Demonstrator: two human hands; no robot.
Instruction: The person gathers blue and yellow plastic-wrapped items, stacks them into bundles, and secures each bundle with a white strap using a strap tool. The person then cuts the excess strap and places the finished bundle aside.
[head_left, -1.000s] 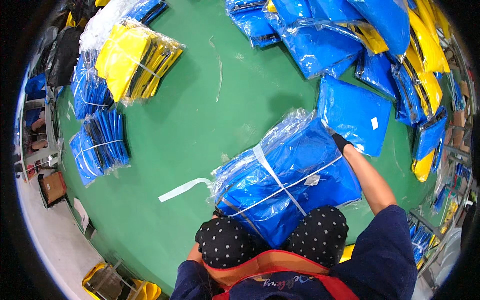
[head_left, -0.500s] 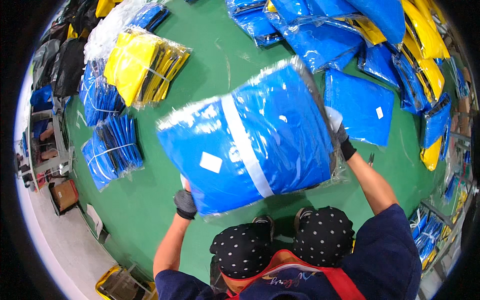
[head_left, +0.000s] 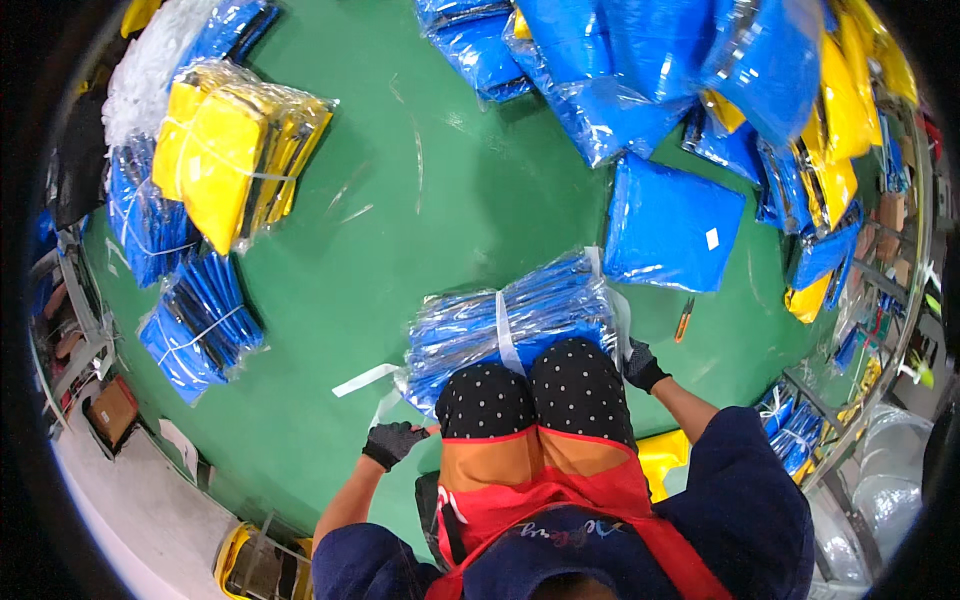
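On the green floor (head_left: 390,290), directly in front of the person's knees (head_left: 583,390), lies a wide bundle of blue packets (head_left: 560,305) in clear plastic, with its folded edges turned upward and its near side partly hidden by the knees. A white strap (head_left: 507,330) goes around the middle of this bundle, and a loose strap end (head_left: 364,381) sticks out beyond its left end. The left hand (head_left: 394,443), in a dark grey glove, is low beside the left end of the bundle; its fingers are bent, and a piece of white strap comes down to it, but I cannot tell whether they grip it. The right hand (head_left: 642,366), gloved likewise, is at the right end, where another white strap reaches down to it; its fingertips are partly hidden, so I cannot tell how narrow they are. Near this hand, on the floor, is a small tool with orange handles (head_left: 684,320). Farther ahead lies a flat blue packet (head_left: 670,235) with a white label, beside a large pile of blue and yellow packets (head_left: 640,120). On the left are a tied yellow bundle (head_left: 215,165) and a smaller blue bundle (head_left: 195,325).
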